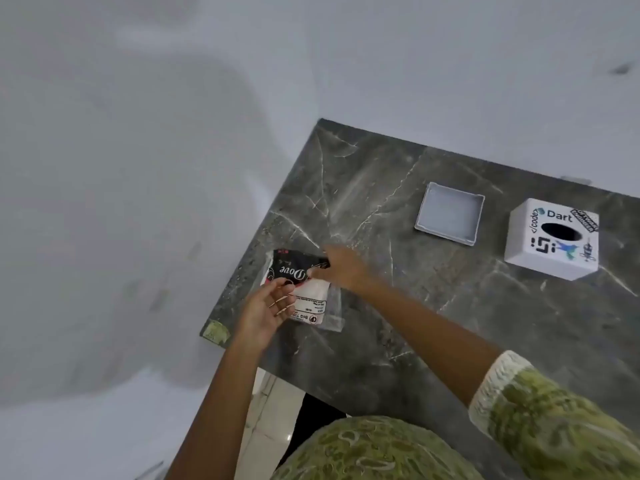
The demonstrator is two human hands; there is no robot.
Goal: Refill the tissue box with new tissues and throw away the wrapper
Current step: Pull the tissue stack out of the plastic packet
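Observation:
A plastic-wrapped tissue pack (306,296), black and white with "Dove" printed on it, lies near the left edge of the dark marble table (398,341). My left hand (265,308) holds the pack's near left side with curled fingers. My right hand (341,266) pinches the pack's far right corner. The white tissue box cover (552,239), with stickers and a dark oval hole on top, stands at the right. Its white square base tray (450,213) lies separately to the left of the cover, hollow side up.
White walls rise beyond the table's far and left edges. Pale floor tiles (270,410) show below the table's near left corner. My green patterned sleeve (540,424) fills the lower right.

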